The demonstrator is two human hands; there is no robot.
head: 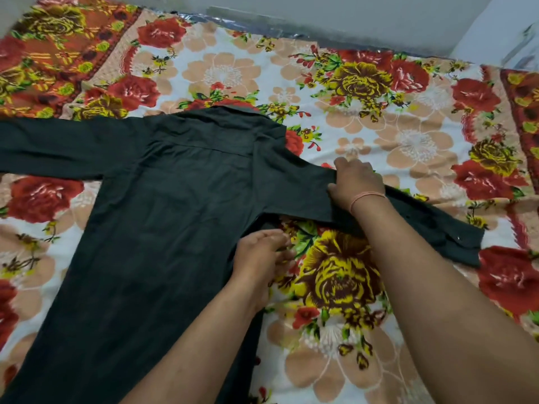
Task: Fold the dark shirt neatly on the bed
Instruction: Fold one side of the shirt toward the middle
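Observation:
The dark shirt (163, 217) lies flat and back-up on the flowered bed sheet (335, 287), collar toward the wall. Its left sleeve stretches off the left edge of the view. Its right sleeve runs out to the right, the cuff ending near the sheet's right side. My right hand (357, 182) presses down on the right sleeve near its middle, fingers curled over the cloth. My left hand (261, 255) pinches the shirt's right side seam just below the armpit.
A grey wall (320, 16) runs along the far side of the bed, with a shiny strip at its foot. The flowered sheet spreads wide around the shirt, mostly to the right and beyond the collar.

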